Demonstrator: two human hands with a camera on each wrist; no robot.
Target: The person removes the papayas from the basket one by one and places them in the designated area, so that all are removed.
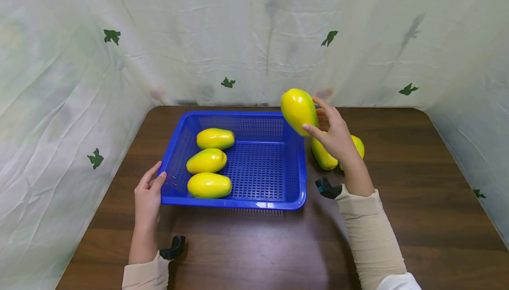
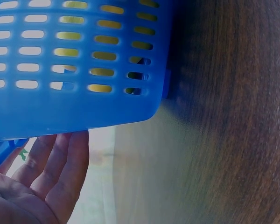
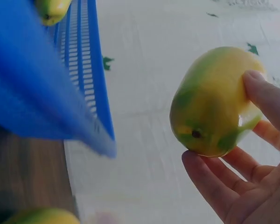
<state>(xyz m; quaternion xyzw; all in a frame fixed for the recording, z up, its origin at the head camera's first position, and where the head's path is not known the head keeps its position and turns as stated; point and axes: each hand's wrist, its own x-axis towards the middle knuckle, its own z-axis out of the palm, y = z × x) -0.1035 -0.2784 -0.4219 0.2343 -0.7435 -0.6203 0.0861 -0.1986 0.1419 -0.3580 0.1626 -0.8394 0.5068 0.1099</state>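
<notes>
My right hand (image 1: 337, 136) holds a yellow papaya (image 1: 298, 109) up above the right rim of a blue plastic basket (image 1: 243, 203), thumb on one side and fingers on the other. In the right wrist view, green patches and a dark spot show on this papaya (image 3: 210, 102). My left hand (image 1: 148, 199) grips the basket's left rim near the front corner; the left wrist view shows its fingers (image 2: 67, 168) against the outer side, under the rim. Three papayas lie in a column along the basket's left half: back (image 1: 215, 139), middle (image 1: 207, 161) and front (image 1: 209, 185).
Two more papayas, one (image 1: 325, 155) partly behind my right hand and the other (image 1: 358, 145) mostly hidden by it, lie on the brown wooden table (image 1: 405, 184) right of the basket. A pale curtain (image 1: 254, 38) with green leaf shapes hangs behind the table.
</notes>
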